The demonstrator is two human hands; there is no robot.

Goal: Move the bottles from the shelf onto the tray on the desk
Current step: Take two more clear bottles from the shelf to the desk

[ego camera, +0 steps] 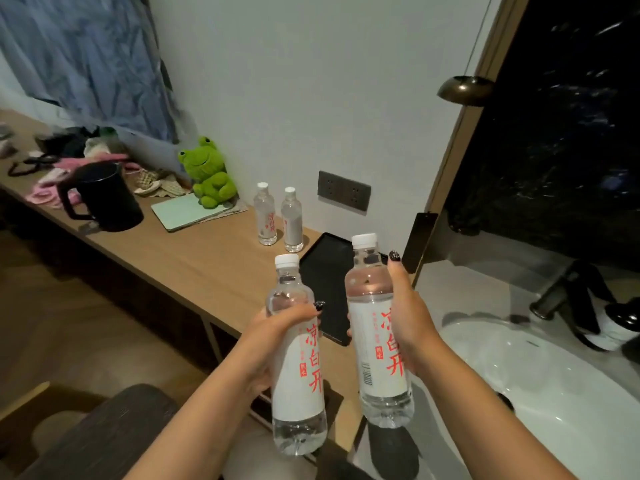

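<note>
I hold one water bottle upright per hand, left hand (273, 327) and right hand (410, 320), fingers wrapped round each, just short of the black tray (325, 265), ready for setting down together.

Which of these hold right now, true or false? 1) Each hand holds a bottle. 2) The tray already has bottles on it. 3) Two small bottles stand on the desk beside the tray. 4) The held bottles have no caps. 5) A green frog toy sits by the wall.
1) True: left hand and right hand each grip a bottle.
2) False: the black tray shows no bottles on it.
3) True: two small bottles stand on the desk.
4) False: both have white caps.
5) True: frog toy.
</note>
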